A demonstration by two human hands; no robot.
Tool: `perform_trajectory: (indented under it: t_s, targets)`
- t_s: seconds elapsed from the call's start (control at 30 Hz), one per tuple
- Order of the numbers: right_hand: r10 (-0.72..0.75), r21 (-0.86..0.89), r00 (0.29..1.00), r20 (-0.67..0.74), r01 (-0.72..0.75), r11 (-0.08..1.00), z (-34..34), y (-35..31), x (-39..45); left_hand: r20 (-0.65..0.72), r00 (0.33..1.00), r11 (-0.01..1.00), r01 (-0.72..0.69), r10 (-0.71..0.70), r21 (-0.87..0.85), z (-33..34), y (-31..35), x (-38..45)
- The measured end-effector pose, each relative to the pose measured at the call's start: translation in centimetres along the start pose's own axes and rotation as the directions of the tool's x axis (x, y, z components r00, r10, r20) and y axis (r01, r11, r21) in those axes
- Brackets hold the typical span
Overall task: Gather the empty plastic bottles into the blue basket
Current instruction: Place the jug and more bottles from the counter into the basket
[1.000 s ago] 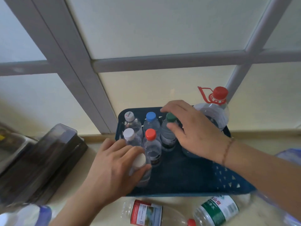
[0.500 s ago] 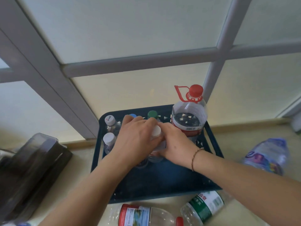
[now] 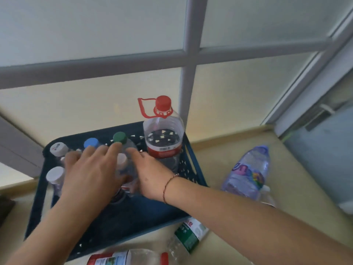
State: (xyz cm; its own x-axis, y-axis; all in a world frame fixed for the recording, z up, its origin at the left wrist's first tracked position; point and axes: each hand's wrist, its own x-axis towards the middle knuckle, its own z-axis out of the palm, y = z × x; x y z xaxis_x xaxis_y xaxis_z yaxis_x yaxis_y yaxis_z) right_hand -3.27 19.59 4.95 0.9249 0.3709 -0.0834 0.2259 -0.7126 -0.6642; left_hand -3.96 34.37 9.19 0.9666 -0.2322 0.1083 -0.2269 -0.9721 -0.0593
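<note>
Since a moment ago both hands have loosened: the left hand point(image 3: 89, 175) spreads over upright bottles in the blue basket point(image 3: 193, 163), the right hand point(image 3: 150, 175) cups a white-capped bottle point(image 3: 124, 169) there

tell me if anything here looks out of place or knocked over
Three bottles lie on their sides outside the blue basket: a red-label bottle and a green-label bottle just in front of it, and a large purple-label bottle to its right. The bottles inside, including the big red-capped jug, stand upright.
</note>
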Motion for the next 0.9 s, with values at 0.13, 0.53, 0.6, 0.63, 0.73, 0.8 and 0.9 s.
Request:
perform_trajectory:
  t_s: [0.13,0.53,0.6,0.63,0.73,0.8,0.9]
  targets:
    - [-0.032,0.205,0.995,-0.090,0.050,0.977,-7.0,-0.2,-7.5,-0.450,0.890,0.934,-0.221,0.076,-0.280,-4.3,6.0,-4.4]
    - [0.847,0.737,0.505,-0.165,-0.507,0.446,-16.5,29.6,-19.1,0.079,0.935,0.746,-0.221,0.344,-0.628,9.2,31.2,2.3]
    - [0.857,0.752,0.514,-0.046,-0.547,0.368,-15.8,30.9,-18.0,0.265,0.914,0.807,-0.104,0.308,-0.581,11.1,32.8,4.3]
    - [0.840,0.757,0.542,-0.004,-0.548,0.357,-15.5,31.5,-17.1,0.346,0.894,0.822,-0.042,0.284,-0.568,11.9,33.4,5.1]
    - [0.825,0.807,0.561,0.070,-0.518,0.283,-15.1,32.3,-14.8,0.452,0.848,0.824,0.032,0.278,-0.566,12.7,34.4,6.1]
    - [0.833,0.822,0.550,0.057,-0.499,0.273,-14.9,32.6,-13.8,0.448,0.849,0.824,0.026,0.280,-0.566,12.4,34.6,6.3]
    - [0.823,0.857,0.566,0.058,-0.451,0.250,-14.6,32.4,-13.2,0.427,0.871,0.832,0.039,0.244,-0.554,11.4,34.5,6.3]
